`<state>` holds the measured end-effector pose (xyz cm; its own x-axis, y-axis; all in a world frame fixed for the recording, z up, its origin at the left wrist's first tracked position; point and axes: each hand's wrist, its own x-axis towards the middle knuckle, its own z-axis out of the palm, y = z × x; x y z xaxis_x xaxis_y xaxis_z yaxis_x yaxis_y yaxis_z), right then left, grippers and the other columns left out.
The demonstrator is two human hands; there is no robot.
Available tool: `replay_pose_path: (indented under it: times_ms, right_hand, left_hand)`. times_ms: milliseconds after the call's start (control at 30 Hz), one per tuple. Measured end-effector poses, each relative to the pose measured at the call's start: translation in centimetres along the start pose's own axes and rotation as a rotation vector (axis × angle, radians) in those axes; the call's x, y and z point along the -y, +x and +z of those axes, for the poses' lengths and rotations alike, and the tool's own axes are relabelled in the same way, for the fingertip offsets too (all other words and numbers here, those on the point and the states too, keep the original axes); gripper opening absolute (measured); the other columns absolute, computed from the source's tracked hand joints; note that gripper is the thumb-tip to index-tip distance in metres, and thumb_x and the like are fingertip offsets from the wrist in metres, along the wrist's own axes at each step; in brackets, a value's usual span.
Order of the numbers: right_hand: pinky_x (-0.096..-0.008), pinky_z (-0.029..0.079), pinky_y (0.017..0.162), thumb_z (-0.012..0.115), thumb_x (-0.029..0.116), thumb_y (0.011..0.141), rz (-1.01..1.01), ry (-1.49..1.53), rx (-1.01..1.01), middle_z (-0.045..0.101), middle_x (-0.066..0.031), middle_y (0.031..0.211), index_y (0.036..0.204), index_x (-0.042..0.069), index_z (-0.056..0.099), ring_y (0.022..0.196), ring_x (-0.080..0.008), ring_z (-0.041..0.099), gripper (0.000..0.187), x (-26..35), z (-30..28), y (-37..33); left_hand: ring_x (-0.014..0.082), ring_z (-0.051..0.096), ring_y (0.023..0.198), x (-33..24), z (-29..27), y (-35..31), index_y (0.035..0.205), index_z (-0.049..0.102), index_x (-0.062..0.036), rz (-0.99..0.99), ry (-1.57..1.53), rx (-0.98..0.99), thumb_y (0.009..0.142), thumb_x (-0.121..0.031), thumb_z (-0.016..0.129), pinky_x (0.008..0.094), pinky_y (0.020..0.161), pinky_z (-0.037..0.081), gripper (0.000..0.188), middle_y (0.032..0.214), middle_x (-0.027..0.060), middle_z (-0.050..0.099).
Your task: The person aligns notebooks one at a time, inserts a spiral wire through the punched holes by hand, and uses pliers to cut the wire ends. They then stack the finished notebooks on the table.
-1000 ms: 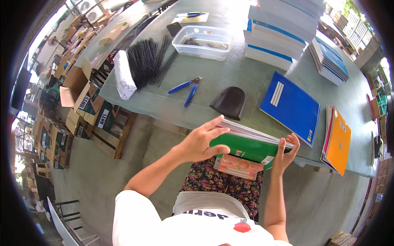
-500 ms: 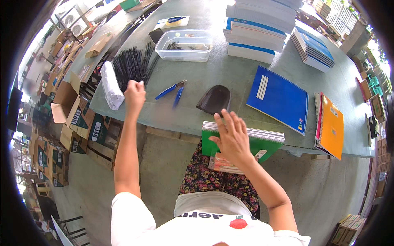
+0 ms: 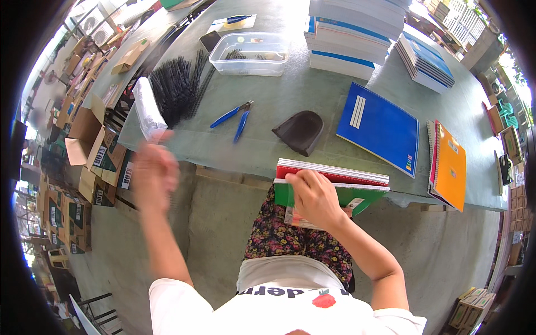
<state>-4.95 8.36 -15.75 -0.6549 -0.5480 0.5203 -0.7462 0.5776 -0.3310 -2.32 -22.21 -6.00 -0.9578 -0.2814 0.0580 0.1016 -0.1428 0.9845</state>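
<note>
Green and red covers make up the small stack of notebooks [image 3: 329,181] lying at the near edge of the grey surface [image 3: 290,106], hanging partly over the person's lap. The right hand [image 3: 315,198] lies flat on top of that stack, fingers curled over the near side — its grip is pressing the stack rather than pinching anything. The left hand [image 3: 153,173] is up in the air just off the surface's left corner, blurred, so its grip can't be made out; nothing can be seen in it.

Just beyond the left hand there's a bundle of black plastic binding combs [image 3: 176,89] with a white wrapped roll [image 3: 148,109] beside it. Blue-handled pliers [image 3: 231,117] lie near the middle, with a black dustpan-shaped scoop [image 3: 301,131] to their right — just past the stack. Further right are a blue spiral notebook [image 3: 379,128] and an orange one [image 3: 449,164]. A clear plastic tub [image 3: 250,54] and stacks of blue-and-white notebooks [image 3: 346,42] stand at the far side.
</note>
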Motion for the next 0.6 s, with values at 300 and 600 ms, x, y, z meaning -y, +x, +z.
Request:
replay_pose_path:
  times_ms: [300, 600]
  right_hand:
    - [-0.0363, 0.04, 0.068, 0.068, 0.02, 0.069, 0.19, -0.092, 0.085, 0.057, -0.0055, 0.077, 0.087, 0.008, 0.055, 0.077, -0.023, 0.056, 0.026, 1.1, 1.5, 2.0]
    - [-0.0335, 0.04, 0.066, 0.071, 0.023, 0.069, 0.232, -0.113, -0.069, 0.06, -0.0002, 0.076, 0.082, 0.011, 0.06, 0.074, -0.0192, 0.057, 0.021, 1.3, 2.5, 2.3]
  left_hand:
    - [0.0096, 0.056, 0.071, 10.2, 6.9, -3.8, 0.124, 0.056, -0.0085, -0.019, 0.578, 0.5, 0.089, -0.012, 0.054, 0.0252, 0.067, 0.047, 0.036, 0.076, 0.0052, 0.063]
    - [0.0217, 0.053, 0.063, 10.7, 9.6, -3.6, 0.088, 0.066, -0.0019, 0.474, 0.779, 0.223, 0.083, -0.014, 0.064, 0.0312, 0.057, 0.044, 0.013, 0.074, 0.0087, 0.063]
